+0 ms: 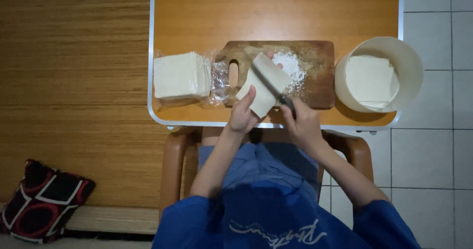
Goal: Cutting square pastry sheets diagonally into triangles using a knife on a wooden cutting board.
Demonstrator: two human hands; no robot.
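Note:
A stack of pale square dough sheets (263, 84) lies tilted on a wooden cutting board (315, 81) dusted with white flour (290, 64). My left hand (243, 115) presses on the stack's near corner, thumb on top. My right hand (301, 123) grips a dark-handled knife (268, 85) whose blade lies diagonally across the sheets.
A bigger stack of sheets in clear plastic wrap (182, 75) sits left of the board. A white round bowl (406, 57) at the right holds more sheets. All rest on a small orange table (276, 7). A patterned cushion (42, 199) lies on the floor at lower left.

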